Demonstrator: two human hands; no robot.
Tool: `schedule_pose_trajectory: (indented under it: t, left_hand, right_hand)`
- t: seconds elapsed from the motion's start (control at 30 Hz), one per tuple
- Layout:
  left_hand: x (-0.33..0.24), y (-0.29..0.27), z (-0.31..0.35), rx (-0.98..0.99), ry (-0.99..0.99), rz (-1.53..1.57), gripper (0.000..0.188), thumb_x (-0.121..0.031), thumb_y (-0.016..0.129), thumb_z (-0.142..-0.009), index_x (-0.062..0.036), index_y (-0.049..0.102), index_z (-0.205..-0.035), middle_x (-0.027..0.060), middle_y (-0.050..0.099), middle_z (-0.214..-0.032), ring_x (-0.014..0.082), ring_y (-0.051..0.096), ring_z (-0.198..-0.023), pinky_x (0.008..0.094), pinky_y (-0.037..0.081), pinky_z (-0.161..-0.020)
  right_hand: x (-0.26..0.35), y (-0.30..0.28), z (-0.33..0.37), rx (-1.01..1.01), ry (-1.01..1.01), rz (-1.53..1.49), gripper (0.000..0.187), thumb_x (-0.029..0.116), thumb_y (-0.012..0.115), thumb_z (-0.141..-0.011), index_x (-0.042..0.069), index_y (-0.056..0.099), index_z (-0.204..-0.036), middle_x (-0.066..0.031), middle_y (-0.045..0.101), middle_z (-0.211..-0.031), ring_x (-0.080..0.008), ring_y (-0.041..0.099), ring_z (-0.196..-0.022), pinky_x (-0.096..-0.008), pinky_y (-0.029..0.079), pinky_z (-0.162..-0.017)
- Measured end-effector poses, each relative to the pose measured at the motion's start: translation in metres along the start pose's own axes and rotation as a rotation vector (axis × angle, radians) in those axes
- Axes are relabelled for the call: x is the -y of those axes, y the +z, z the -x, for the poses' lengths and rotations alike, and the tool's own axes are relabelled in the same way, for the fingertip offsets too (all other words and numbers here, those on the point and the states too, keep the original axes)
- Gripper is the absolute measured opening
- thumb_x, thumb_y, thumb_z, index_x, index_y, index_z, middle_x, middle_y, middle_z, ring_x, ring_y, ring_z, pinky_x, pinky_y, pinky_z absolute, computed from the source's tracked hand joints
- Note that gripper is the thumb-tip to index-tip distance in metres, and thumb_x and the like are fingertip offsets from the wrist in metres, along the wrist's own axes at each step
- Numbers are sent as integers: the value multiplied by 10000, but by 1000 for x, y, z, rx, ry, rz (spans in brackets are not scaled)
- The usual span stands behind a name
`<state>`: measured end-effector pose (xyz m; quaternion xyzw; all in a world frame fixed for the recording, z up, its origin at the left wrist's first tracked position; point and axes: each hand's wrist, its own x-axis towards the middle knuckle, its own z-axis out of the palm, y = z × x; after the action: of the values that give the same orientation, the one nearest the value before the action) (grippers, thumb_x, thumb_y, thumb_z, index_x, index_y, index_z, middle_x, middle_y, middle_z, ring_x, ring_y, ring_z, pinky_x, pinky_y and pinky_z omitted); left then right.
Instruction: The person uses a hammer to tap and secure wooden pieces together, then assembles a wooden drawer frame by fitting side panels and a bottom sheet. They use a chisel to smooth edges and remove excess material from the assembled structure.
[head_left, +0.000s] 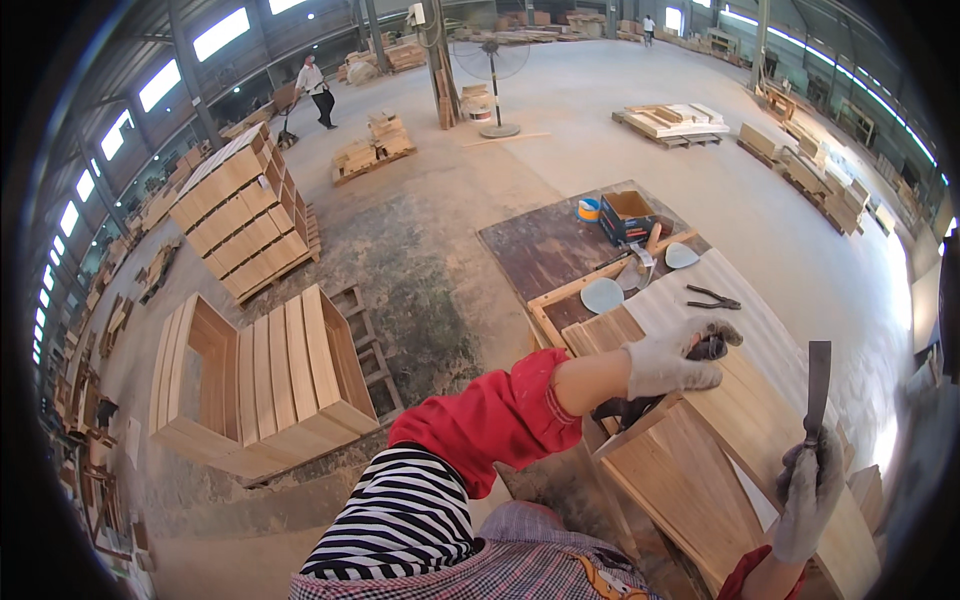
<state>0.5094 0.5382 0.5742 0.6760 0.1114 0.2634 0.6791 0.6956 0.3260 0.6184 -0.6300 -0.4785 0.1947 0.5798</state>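
In my right hand point(812, 490), which wears a pale glove with dark fingertips, a flat-bladed tool like a putty knife point(819, 385) points upward. The fingers are wrapped round its lower end. My left hand point(675, 358), gloved too, is over the wooden workpiece, its fingers curled around something dark that I cannot make out. Below it lies a wooden box-like piece point(685, 470) with an angled panel. A long pale board point(755, 405) runs along its right side, beneath and between my hands. Pliers point(713, 298) lie beyond my left hand.
On the bench top point(530, 250) are an open cardboard box point(628, 210), a blue-and-orange can point(588, 210), a wooden-handled tool point(653, 240) and two pale round dishes point(602, 296). Wooden drawer boxes point(275, 370) stand left, with stacked cabinets point(245, 215) behind. A person point(316, 92) walks beyond a fan point(492, 85).
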Motion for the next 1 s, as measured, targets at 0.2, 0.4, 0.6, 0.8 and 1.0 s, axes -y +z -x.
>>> schedule_pose_trajectory:
  t: [0.2, 0.4, 0.6, 0.8, 1.0]
  left_hand:
    - [17, -3, -39, -153, 2, 167, 259, -77, 680, -863, -15, 604, -1103, 7, 605, -938, 83, 557, -860, 242, 493, -762]
    - [21, -3, -61, -253, 37, 32, 206, -102, 666, -882, -26, 626, -1069, -2, 628, -882, 76, 553, -817, 237, 486, -743]
    - [22, 2, -16, -217, 68, 95, 339, -183, 626, -939, -36, 560, -1238, -8, 594, -1101, 39, 519, -994, 207, 434, -857]
    - [30, 25, 45, -235, 155, 248, 623, -292, 663, -928, -33, 382, -1421, 48, 475, -1349, 107, 443, -1210, 256, 367, -1009]
    - [58, 45, 55, -423, 185, -32, 785, -68, 748, -798, -32, 319, -1454, 70, 484, -1364, 173, 450, -1258, 324, 359, -1064]
  right_hand:
    - [3, 2, 0, -25, 19, 3, 402, 244, 550, -946, -39, 541, -1231, 5, 502, -779, -20, 413, -584, -164, 304, -502]
    - [9, 2, -1, -10, 59, -7, 352, 152, 513, -944, -39, 542, -1237, -5, 510, -790, -25, 433, -615, -166, 325, -521]
    - [7, 2, 1, -1, 52, -37, 347, 129, 512, -939, -43, 540, -1240, -13, 524, -806, -34, 447, -623, -166, 353, -539]
    - [4, -5, 3, 5, 43, -51, 350, 111, 528, -930, -50, 536, -1241, -14, 532, -825, -36, 447, -636, -168, 357, -547]
    - [-1, -3, 1, 108, -21, -65, 324, 72, 503, -953, -51, 530, -1251, 3, 537, -848, -29, 436, -660, -176, 360, -572]
